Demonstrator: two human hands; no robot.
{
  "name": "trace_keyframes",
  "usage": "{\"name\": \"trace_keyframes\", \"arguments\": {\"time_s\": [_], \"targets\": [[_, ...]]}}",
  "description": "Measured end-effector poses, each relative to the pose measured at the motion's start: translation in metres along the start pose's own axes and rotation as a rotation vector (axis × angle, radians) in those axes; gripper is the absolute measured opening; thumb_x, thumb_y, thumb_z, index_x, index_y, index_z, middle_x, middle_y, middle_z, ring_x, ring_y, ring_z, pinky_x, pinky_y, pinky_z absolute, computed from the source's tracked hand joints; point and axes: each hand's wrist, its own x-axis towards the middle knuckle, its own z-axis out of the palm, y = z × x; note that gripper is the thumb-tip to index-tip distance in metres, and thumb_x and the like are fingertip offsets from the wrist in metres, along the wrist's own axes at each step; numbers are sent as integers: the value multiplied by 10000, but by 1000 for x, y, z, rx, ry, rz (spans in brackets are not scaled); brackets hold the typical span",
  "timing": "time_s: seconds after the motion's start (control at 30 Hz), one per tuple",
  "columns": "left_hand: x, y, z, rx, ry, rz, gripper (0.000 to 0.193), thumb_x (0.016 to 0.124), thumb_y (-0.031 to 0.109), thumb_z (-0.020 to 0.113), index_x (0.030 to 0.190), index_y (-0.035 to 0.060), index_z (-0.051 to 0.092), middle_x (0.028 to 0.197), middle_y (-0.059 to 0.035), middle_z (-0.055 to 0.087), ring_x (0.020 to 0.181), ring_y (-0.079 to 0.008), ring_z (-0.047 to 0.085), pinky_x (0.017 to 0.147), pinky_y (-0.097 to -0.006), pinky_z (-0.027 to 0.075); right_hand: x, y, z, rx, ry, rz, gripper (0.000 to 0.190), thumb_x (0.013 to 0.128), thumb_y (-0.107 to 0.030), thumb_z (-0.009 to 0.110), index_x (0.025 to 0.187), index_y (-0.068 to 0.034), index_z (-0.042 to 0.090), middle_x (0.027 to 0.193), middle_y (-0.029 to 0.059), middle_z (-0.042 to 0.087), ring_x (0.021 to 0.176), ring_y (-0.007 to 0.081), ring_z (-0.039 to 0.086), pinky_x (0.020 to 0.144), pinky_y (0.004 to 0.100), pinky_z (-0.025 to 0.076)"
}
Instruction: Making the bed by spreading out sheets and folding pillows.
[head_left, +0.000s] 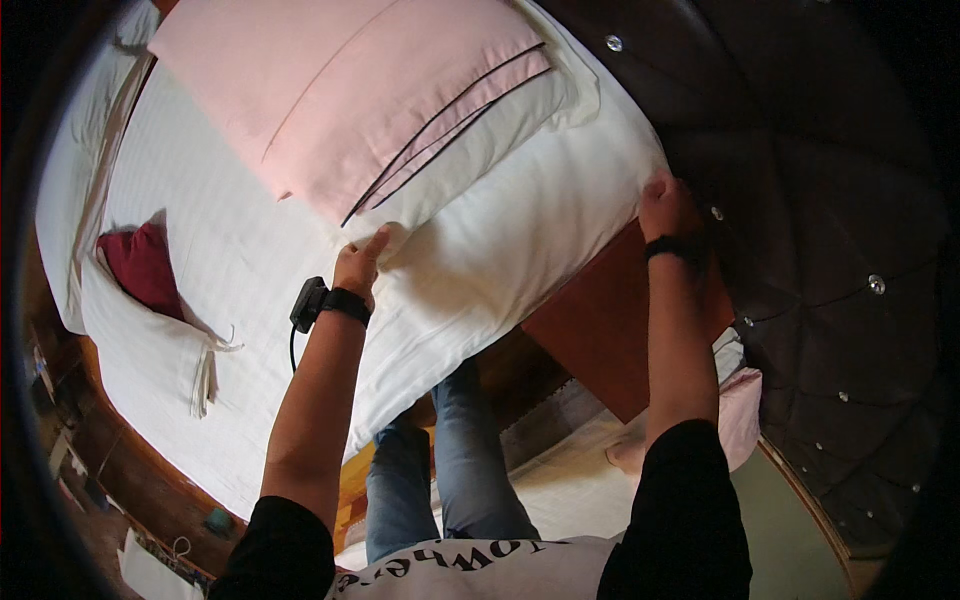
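Note:
My left hand (360, 262) grips the near corner of a white pillow (480, 154), thumb on top. Over that pillow lies a pink pillow (300, 90) with dark piping along its open-looking edge. At the bed's corner by the headboard, my right hand (665, 204) is closed on the edge of the white bed sheet (525, 247); its fingers are partly hidden and slightly blurred. The sheet is bunched and shaded between my two hands. A black device is strapped to my left wrist, and a dark band circles the right one.
A dark tufted headboard (795, 225) with shiny buttons runs along the right. Beside the bed stands a reddish-brown panel (592, 322). A dark red cloth item (146, 266) lies by folded white fabric (150, 337) at left. Pink fabric (741, 412) rests below my right arm.

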Motion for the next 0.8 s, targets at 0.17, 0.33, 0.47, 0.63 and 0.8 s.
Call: {"name": "trace_keyframes", "arguments": {"time_s": [0.17,0.33,0.47,0.63,0.8], "targets": [[6,-6,24,665,625,207,790,558,512,743,1074,-42,517,1021,-203,583,963,-311,562,829,-383,443,59,29,-1,-252,-77,172,308,867,-236,425,1078,-52,554,1105,147,562,1016,318,540,863,399,436],[39,-16,-2,541,586,204,806,566,499,743,1074,-76,499,1077,-210,545,963,-317,556,851,-381,440,72,15,13,-162,-138,204,280,846,-250,488,1028,-57,577,1048,152,588,973,305,567,827,389,457],[20,3,27,-98,-3,107,442,742,325,668,984,-27,556,931,-121,590,876,-223,575,752,-316,468,72,24,2,-152,-223,259,274,802,-268,557,949,-44,614,978,146,616,909,295,587,802,363,450],[17,11,-2,-291,-109,-47,367,778,335,628,975,31,569,864,-63,595,764,-203,565,635,-297,443,50,29,29,94,-34,24,217,807,-220,545,867,-20,601,860,120,631,816,248,600,758,323,454],[-30,-36,-55,-151,-58,-132,262,773,299,621,931,100,557,887,-21,588,879,-162,538,827,-366,376,-62,-34,-3,562,-355,128,295,875,-259,424,743,-28,551,721,83,595,663,161,553,653,300,442]]}}
